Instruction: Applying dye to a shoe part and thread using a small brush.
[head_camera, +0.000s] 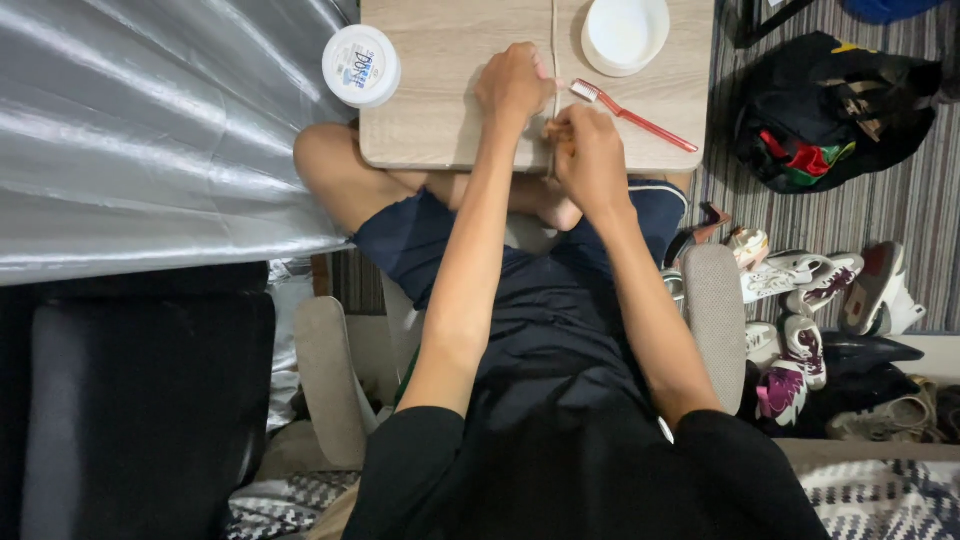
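A thin pale cord (553, 30) runs in a straight line down the small wooden table (440, 110). My left hand (515, 85) is closed in a fist on the tabletop, pinching the cord at its right edge. My right hand (590, 152) is closed at the table's near edge, gripping the cord's lower end, where a small tan bit shows at the fingertips. A red toothbrush (640, 120) with white bristles lies just right of both hands. The two hands nearly touch.
A white round lidded tub (361, 65) sits at the table's left corner and a white bowl (625, 32) at the far right. Several sneakers (800, 300) and a black bag (835, 110) lie on the striped floor to the right. Silver sheeting (150, 130) is on the left.
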